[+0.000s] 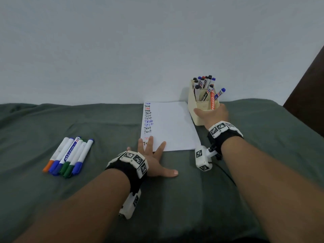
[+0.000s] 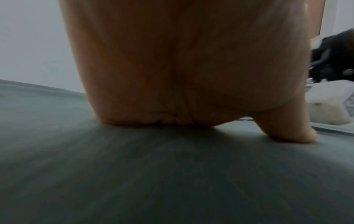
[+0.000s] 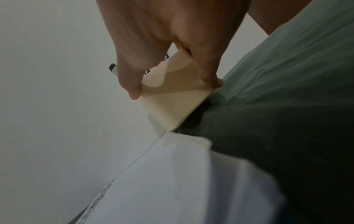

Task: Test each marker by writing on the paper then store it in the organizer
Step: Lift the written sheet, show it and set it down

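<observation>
from above, the left hand (image 1: 154,155) lies flat, fingers spread, pinning the paper (image 1: 172,127); untested markers (image 1: 69,157) lie just left, nearest it, caps toward the person. left wrist: palm on cloth. right wrist: the right hand (image 3: 172,50) grips the organizer (image 3: 172,97)

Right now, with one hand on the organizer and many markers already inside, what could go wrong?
The right hand grips the organizer, where a blue-capped marker leans out over the rim; a tug might tip it out. The left hand lies only on the near corner of the paper, so the sheet could slide on the soft green cloth.
</observation>
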The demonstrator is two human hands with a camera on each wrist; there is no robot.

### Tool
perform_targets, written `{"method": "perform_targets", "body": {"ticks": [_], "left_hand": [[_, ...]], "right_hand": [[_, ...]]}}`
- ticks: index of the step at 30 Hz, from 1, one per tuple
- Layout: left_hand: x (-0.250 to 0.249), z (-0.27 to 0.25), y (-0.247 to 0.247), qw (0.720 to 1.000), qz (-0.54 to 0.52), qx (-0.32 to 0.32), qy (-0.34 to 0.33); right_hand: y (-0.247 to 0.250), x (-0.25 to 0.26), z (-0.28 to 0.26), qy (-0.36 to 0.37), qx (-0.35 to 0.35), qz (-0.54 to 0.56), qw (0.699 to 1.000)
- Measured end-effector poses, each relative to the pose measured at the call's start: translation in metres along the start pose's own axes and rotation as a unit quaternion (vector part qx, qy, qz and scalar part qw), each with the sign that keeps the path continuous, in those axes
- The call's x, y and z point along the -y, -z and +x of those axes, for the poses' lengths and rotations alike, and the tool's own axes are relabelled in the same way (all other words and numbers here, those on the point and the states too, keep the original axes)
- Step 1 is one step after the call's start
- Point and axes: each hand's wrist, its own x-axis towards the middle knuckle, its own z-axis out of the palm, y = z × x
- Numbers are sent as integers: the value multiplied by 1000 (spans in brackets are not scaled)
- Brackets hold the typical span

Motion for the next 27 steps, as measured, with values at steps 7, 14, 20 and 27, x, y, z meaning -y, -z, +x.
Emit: {"method": "perform_targets", "body": {"ticks": [7, 14, 20, 27], "left_hand": [[2, 3, 0, 1000, -6, 13, 0], [4, 10, -3, 1000, -5, 14, -4], [5, 11, -5, 1000, -10, 13, -5], [6, 13, -5, 1000, -8, 11, -3]], "right_hand": [[-30, 3, 29, -19, -20, 7, 1000], [-32, -3, 42, -38, -8, -30, 999], [-32, -3, 52, -38, 41, -61, 997], [-38, 1, 56, -44, 64, -84, 993]]}}
